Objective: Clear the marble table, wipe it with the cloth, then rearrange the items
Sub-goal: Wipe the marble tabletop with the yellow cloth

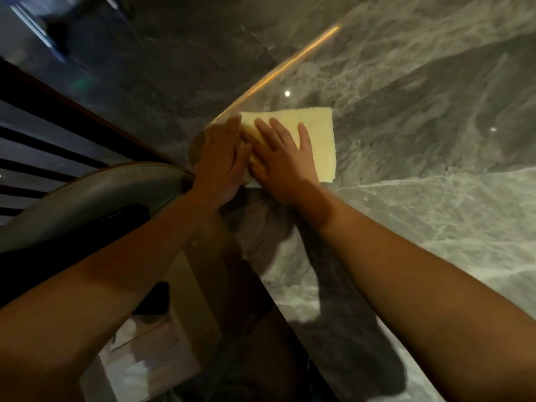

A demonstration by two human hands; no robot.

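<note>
A pale yellow cloth (319, 140) lies flat on the grey veined marble table (435, 169), close to the table's left edge. My right hand (282, 161) presses flat on the cloth with its fingers spread. My left hand (219, 158) rests at the cloth's left end, right on the table's rim, fingers together and pointing away from me. The two hands touch each other. The cloth's left part is hidden under the hands.
A grey cushioned chair (95, 198) stands left of the table, below its edge. The table's rim (290, 60) runs diagonally up to the right. Dark slats (34, 152) lie at far left. Light-coloured blurred things (139, 364) lie low, beneath my left forearm.
</note>
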